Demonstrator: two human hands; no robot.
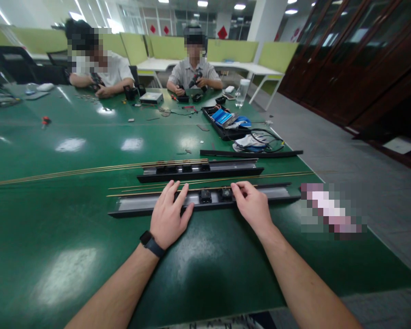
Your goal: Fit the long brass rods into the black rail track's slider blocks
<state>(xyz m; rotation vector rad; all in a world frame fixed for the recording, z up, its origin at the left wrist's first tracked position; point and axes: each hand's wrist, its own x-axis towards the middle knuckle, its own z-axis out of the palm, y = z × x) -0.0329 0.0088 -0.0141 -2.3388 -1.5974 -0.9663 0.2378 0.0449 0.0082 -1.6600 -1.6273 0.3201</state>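
Note:
A long black channel (pixel 123 204) with a pale inner face lies crosswise on the table in front of me. Small black blocks (pixel 205 196) sit inside it. My left hand (pixel 169 214) rests over the channel's left half with its fingers spread, hiding part of it. At the right half, my right hand (pixel 253 205) is closed in a pinch beside another black block (pixel 226 194). Its fingertips meet a thin brass rod (pixel 133 193) running along the channel's far edge; the exact grip is partly hidden.
Behind lies a second black channel (pixel 226 172) with blocks and long brass rods (pixel 71 172) across it. Farther back are a black strip (pixel 251 154), gloves (pixel 250 142) and a black tray (pixel 222 133). Two people sit across the green table (pixel 89 274), one holding a drill (pixel 196 80).

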